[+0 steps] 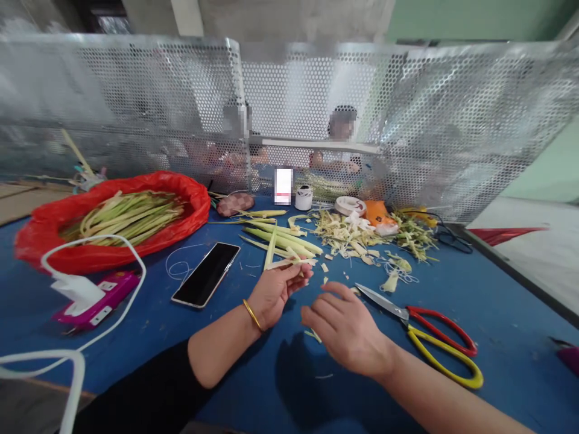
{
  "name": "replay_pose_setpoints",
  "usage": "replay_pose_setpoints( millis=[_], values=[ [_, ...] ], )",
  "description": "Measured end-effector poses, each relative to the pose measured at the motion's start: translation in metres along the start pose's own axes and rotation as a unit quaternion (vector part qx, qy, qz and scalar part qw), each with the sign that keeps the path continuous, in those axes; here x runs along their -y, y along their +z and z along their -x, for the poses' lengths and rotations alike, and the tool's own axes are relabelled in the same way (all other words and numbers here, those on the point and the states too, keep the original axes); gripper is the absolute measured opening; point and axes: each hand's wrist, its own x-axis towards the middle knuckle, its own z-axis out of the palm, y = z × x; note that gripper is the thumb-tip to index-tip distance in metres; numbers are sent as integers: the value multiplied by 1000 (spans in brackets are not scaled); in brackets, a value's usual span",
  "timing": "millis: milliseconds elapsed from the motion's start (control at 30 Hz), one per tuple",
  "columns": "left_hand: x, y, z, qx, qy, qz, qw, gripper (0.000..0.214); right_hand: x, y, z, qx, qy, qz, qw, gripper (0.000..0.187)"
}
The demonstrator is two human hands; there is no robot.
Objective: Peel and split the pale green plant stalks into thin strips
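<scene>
My left hand [275, 292], with a gold bangle on the wrist, pinches a pale green leaf strip [289, 263] that lies across its fingertips. My right hand [346, 328] hovers just to the right of it, fingers curled and close together, with a thin strip [315, 335] showing under the fingers. Loose leaf strips [280, 236] lie on the blue table [253, 386] just beyond my hands. Scissors [429, 334] with red and yellow handles lie right of my right hand.
A red bag [45, 229] of long green strips sits at the left. A black phone [205, 274], a pink power bank [97, 301] with white charger and cable, tape rolls and leaf trimmings [362, 232] lie around. A perforated metal screen [316, 96] stands behind, with people beyond it.
</scene>
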Motion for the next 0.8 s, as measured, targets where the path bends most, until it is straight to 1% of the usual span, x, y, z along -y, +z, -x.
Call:
replay_pose_setpoints(
  millis=[33, 67, 100, 133, 167, 200, 233, 300, 333, 367, 400, 433, 467, 533, 600, 667, 733, 800],
  values=[
    [-3, 0, 1, 20, -9, -7, 1000, 16, -2, -4, -1, -11, 41, -9, 999, 23],
    [-5, 0, 3, 47, -22, -18, 999, 19, -5, -8, -1, -31, 110, -21, 993, 23],
    [-7, 1, 6, 79, -34, -33, 996, 21, -8, -12, -1, -56, 190, -40, 979, 24],
    [-7, 2, 9, 112, -46, -49, 991, 22, -12, -15, -1, -80, 270, -69, 957, 27],
    [-7, 3, 12, 143, -57, -65, 986, 21, -16, -17, 0, -93, 340, -118, 928, 28],
    [-7, 4, 14, 168, -67, -80, 980, 19, -19, -17, 0, -94, 397, -186, 894, 29],
    [-6, 4, 16, 189, -78, -93, 974, 17, -20, -17, 1, -84, 437, -269, 854, 29],
    [-4, 5, 18, 214, -98, -114, 965, 14, -19, -14, 1, -69, 476, -428, 765, 27],
    [-3, 5, 18, 220, -102, -126, 962, 15, -17, -13, 0, -75, 486, -481, 726, 25],
    [-2, 5, 18, 222, -101, -139, 960, 16, -14, -11, -1, -91, 495, -513, 695, 22],
    [-1, 5, 18, 219, -95, -157, 958, 19, -12, -9, -2, -111, 502, -528, 676, 20],
    [0, 5, 18, 210, -86, -178, 957, 23, -9, -8, -3, -125, 505, -534, 666, 19],
    [1, 6, 18, 198, -75, -202, 956, 28, -7, -7, -3, -133, 507, -535, 663, 18],
    [2, 6, 19, 180, -58, -253, 949, 34, -4, -4, -3, -137, 507, -521, 673, 18],
    [3, 6, 19, 185, -52, -289, 938, 33, -3, 0, -2, -145, 506, -486, 698, 20],
    [4, 7, 20, 194, -53, -302, 932, 31, -3, 4, 1, -151, 507, -441, 726, 22],
    [3, 7, 21, 184, -61, -302, 933, 29, -4, 4, 3, -126, 506, -411, 748, 26],
    [2, 8, 21, 163, -74, -296, 938, 29, -6, 1, 6, -74, 496, -395, 770, 28]
  ],
)
